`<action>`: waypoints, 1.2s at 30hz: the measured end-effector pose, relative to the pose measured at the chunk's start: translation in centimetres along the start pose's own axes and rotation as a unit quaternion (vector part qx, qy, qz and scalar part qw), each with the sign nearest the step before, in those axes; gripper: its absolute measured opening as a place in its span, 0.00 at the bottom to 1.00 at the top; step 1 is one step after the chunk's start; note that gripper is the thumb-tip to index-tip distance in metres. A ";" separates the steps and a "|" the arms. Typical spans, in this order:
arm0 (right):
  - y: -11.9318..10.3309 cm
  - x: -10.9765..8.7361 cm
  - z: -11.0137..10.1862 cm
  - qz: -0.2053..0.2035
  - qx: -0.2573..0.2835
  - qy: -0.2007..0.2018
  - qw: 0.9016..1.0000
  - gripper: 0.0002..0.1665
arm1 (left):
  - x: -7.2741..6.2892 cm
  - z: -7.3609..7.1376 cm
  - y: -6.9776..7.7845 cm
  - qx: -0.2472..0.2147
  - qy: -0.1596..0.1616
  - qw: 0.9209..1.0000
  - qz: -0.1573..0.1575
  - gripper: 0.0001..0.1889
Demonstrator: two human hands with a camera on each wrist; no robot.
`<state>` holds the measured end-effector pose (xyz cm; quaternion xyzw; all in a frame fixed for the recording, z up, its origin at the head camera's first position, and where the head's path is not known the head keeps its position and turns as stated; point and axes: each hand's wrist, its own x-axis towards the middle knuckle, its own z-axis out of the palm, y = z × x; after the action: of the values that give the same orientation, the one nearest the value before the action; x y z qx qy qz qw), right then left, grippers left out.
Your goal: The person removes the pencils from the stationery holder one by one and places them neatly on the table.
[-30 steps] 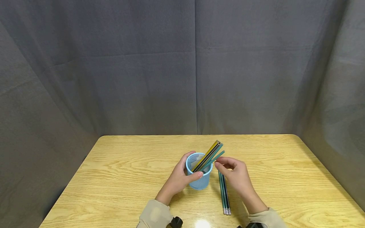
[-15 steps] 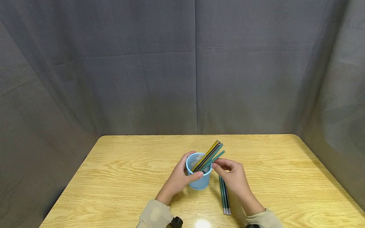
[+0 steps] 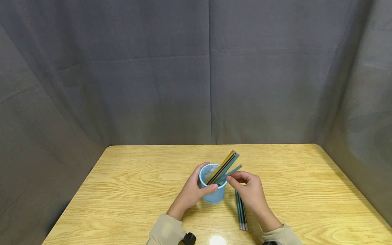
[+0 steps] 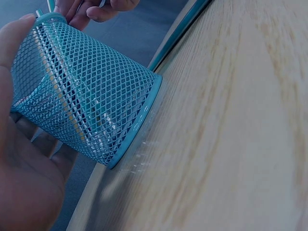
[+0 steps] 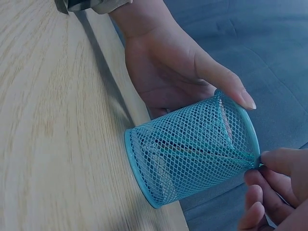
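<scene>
My left hand (image 3: 196, 187) curls round a light-blue mesh pencil cup (image 4: 96, 82) that stands upright on the table, its thumb over the near rim. Several pencils lean to the right inside it: a yellow one (image 3: 225, 164), dark striped ones and green ones. At the cup's right rim, my right hand (image 3: 249, 187) pinches a green pencil (image 3: 236, 168) between thumb and fingers, and this pencil tilts lower than the others. In the right wrist view the fingertips (image 5: 269, 159) are right at the rim. The pencils' lower ends show through the mesh.
A row of green and dark pencils (image 3: 241, 212) lies on the wooden table (image 3: 137, 190) right of the cup, partly under my right hand, metal-tipped ends toward me. Grey curtains (image 3: 153, 85) hang behind the table and at both sides.
My right hand has moved slightly left to the cup's rim. The green pencil there has tipped a little lower to the right. My left hand and the cup have stayed in place.
</scene>
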<state>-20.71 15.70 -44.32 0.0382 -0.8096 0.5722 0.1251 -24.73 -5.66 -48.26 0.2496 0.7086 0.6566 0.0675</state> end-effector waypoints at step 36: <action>-1.3 -0.1 -1.1 0.009 0.047 0.018 0.999 0.09 | 0.1 0.0 0.1 0.010 0.000 1.000 -0.007 0.40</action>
<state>-20.21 16.30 -42.81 0.0265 -0.7797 0.6114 0.1323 -24.74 -5.61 -48.15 0.2449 0.7168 0.6492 0.0695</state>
